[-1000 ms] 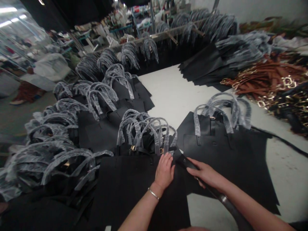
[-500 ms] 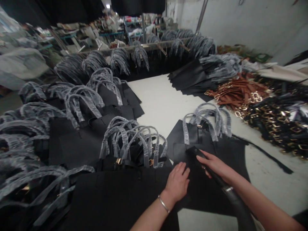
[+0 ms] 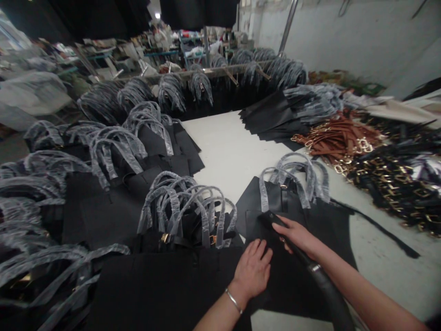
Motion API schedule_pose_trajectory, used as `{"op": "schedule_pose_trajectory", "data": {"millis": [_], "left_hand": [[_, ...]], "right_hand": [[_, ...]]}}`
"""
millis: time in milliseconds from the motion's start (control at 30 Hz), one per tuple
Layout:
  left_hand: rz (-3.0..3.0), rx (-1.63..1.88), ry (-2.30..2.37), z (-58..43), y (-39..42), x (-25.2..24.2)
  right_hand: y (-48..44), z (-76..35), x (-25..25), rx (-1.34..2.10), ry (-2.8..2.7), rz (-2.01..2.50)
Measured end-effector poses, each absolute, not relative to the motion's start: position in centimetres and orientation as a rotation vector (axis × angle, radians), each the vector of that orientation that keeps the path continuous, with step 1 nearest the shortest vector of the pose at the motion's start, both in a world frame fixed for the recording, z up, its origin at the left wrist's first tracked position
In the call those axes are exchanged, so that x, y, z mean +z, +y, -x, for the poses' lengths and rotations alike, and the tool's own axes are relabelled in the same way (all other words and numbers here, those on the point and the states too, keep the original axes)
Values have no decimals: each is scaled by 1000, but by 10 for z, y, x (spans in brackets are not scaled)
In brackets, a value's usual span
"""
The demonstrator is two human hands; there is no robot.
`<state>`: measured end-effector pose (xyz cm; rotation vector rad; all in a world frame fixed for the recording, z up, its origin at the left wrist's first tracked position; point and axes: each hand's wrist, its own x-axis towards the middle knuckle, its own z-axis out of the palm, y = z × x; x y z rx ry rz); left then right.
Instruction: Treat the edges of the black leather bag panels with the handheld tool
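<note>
My left hand (image 3: 253,269) lies flat, fingers spread, on the black leather of a bag (image 3: 289,276) in front of me. A thin bracelet sits on its wrist. My right hand (image 3: 296,235) is closed around a black tube-shaped tool (image 3: 322,285) whose tip presses on the same bag near its top edge. The bag's handles (image 3: 289,181) are wrapped in clear plastic. To the left lies a stack of black bags (image 3: 172,276) with wrapped handles.
Piles of black bags with wrapped handles (image 3: 103,151) fill the left side and far end of the white table (image 3: 223,147). Brown straps with gold buckles (image 3: 341,138) and black straps (image 3: 396,184) lie at the right. A long black strap (image 3: 379,230) trails across the table.
My left hand slid from the left stack onto the right bag. My right hand with the tool moved up toward the bag's top edge. My view shifted right.
</note>
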<state>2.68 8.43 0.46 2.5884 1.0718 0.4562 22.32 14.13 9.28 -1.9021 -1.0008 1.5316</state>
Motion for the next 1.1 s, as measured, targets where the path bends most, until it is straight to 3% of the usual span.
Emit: {"op": "schedule_pose_trajectory", "data": {"millis": [167,333,500,1100], "left_hand": [[-2574,430,1067,-26,85,10],[-2513,410,1104,-29,80,10],[-2447,389,1105,-40,66,1],[-2457,418,1064,-54,-2,-20]], "right_hand": [[141,-258,107,1263,-940,1942],[89,-294,120,1395,-869,1970],[74,-287,99,1506,-837,1981],[82,-272,90,1306,-1012,2057]]}}
